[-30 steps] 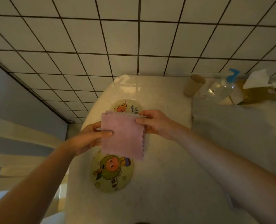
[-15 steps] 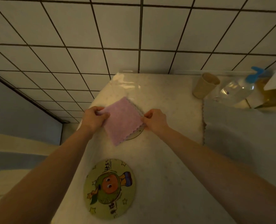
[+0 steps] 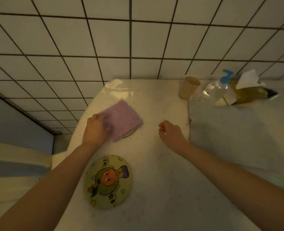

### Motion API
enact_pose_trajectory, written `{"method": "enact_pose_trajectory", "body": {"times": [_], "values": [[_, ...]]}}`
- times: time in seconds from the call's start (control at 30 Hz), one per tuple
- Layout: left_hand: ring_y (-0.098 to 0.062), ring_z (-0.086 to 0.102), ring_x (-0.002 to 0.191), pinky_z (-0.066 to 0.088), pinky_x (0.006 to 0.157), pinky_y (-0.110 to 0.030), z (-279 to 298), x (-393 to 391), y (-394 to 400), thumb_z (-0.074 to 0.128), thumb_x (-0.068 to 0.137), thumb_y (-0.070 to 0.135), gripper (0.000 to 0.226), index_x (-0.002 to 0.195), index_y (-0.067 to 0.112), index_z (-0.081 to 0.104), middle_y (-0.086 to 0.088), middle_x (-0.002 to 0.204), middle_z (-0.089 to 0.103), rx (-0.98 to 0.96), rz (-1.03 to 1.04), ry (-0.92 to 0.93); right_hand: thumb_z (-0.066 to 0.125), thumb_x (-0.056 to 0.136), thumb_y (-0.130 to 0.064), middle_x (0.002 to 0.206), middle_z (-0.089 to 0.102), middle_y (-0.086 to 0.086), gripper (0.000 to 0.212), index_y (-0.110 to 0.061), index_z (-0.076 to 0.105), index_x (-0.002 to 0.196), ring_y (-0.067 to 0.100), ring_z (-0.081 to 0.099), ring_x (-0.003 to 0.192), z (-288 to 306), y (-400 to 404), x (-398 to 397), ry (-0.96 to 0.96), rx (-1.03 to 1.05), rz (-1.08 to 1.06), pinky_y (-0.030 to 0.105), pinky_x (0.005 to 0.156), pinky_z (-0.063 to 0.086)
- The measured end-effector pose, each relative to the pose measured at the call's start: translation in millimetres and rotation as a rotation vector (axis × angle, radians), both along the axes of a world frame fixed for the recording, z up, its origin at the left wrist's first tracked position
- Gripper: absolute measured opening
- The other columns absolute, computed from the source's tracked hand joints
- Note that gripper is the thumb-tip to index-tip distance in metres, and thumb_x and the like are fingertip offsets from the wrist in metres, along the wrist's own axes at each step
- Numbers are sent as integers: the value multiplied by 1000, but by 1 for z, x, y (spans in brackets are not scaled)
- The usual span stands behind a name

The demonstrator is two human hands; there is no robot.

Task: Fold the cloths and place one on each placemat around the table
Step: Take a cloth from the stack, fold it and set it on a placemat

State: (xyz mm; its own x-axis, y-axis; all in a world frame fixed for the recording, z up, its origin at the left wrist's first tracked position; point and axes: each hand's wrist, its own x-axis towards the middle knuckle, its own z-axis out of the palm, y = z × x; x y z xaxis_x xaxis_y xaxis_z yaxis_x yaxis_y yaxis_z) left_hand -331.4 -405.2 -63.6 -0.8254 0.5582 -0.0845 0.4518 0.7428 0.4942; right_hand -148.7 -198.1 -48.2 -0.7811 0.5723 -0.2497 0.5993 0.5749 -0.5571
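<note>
**Pink cloth laid on the far placemat**

A folded pink cloth (image 3: 121, 120) with scalloped edges lies flat on the far round placemat (image 3: 129, 133), covering nearly all of it; only a thin arc of the mat's rim shows at the cloth's near right edge. The left hand (image 3: 95, 129) rests on the cloth's left corner, fingers bent down onto the fabric; whether they pinch it or only press cannot be told. The right hand (image 3: 170, 133) hangs above the table (image 3: 163, 164) to the right of the cloth, apart from it, fingers loosely curled and holding nothing.

Nearer, a second round placemat (image 3: 108, 182) printed with a cartoon figure lies bare on the pale tabletop. To the right, a grey towel (image 3: 229, 135) is spread over the table. At the far right edge stand a beige cup (image 3: 188, 87), a clear bottle with a blue pump top (image 3: 216, 90) and a tissue pack (image 3: 249, 90) with a white sheet sticking up. Tiled floor (image 3: 104, 39) lies beyond the table.
</note>
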Motion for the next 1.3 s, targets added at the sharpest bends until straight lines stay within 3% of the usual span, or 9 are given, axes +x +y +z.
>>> {"method": "enact_pose_trajectory", "body": {"times": [0.13, 0.27, 0.43, 0.63, 0.73, 0.83, 0.97, 1.1, 1.3], "values": [[-30, 54, 103, 45, 86, -36, 8, 58, 23, 63, 84, 17, 28, 112, 11, 63, -9, 110, 62, 23, -170, -49, 53, 92, -13, 105, 62, 7, 26, -7, 53, 118, 24, 59, 96, 6, 19, 82, -41, 56, -27, 29, 79, 45], [-25, 49, 113, 37, 94, -27, 23, 140, 61, 59, 89, 11, 29, 118, 10, 61, -7, 118, 59, 44, -372, -57, 56, 86, -9, 93, 65, 18, 12, -3, 60, 95, 36, 61, 86, 5, 63, 156, -72, 240, -54, 38, 73, 47], [-24, 45, 119, 38, 98, -31, 18, 229, 125, 56, 89, 13, 29, 118, 13, 61, -6, 123, 56, -9, -576, -33, 69, 80, -17, 104, 57, 17, 24, -5, 62, 100, 39, 54, 94, -6, 126, 240, -204, 435, -5, 45, 77, 50], [-33, 45, 127, 45, 100, -43, -3, 309, 202, 52, 81, 18, 51, 131, 9, 54, -12, 137, 50, -42, -705, 33, 86, 55, -24, 79, 58, 11, 37, -11, 60, 77, 32, 58, 66, -22, 179, 296, -243, 558, 219, 35, 49, 47], [-31, 28, 140, 33, 110, -44, -13, 335, 232, 48, 91, 28, 53, 142, 15, 40, -7, 152, 34, -96, -683, 55, 74, 60, -15, 72, 56, 8, 20, -14, 58, 72, 30, 56, 62, -22, 192, 300, -178, 703, 347, 33, 47, 44], [-25, 20, 143, 26, 112, -38, -15, 350, 253, 43, 96, 41, 56, 147, 23, 28, 1, 156, 25, -213, -576, 96, 81, 53, -9, 65, 60, 5, 29, -15, 59, 71, 28, 60, 56, -15, 203, 295, -122, 646, 294, 31, 44, 46], [-28, 42, 128, 40, 95, -40, -8, 347, 269, 50, 92, 38, 51, 139, 20, 42, -3, 141, 46, -139, -430, 150, 70, 80, -19, 73, 64, 7, 12, -11, 60, 81, 30, 63, 63, 16, 208, 282, 164, 511, 268, 35, 45, 50], [-36, 61, 104, 48, 83, -41, 9, 317, 262, 62, 85, 16, 36, 120, 13, 64, -14, 118, 64, -14, -235, 124, 34, 96, -31, 92, 64, 7, 36, -7, 59, 98, 21, 61, 74, 57, 204, 279, 426, 302, 283, 33, 55, 48], [-35, 65, 102, 52, 89, -43, 40, 261, 200, 56, 81, -6, 38, 112, 10, 70, -16, 113, 69, 145, -95, 157, 61, 90, -15, 87, 60, 4, 7, -8, 63, 88, 9, 54, 68, 70, 208, 280, 423, 340, 361, 15, 61, 34]]}}
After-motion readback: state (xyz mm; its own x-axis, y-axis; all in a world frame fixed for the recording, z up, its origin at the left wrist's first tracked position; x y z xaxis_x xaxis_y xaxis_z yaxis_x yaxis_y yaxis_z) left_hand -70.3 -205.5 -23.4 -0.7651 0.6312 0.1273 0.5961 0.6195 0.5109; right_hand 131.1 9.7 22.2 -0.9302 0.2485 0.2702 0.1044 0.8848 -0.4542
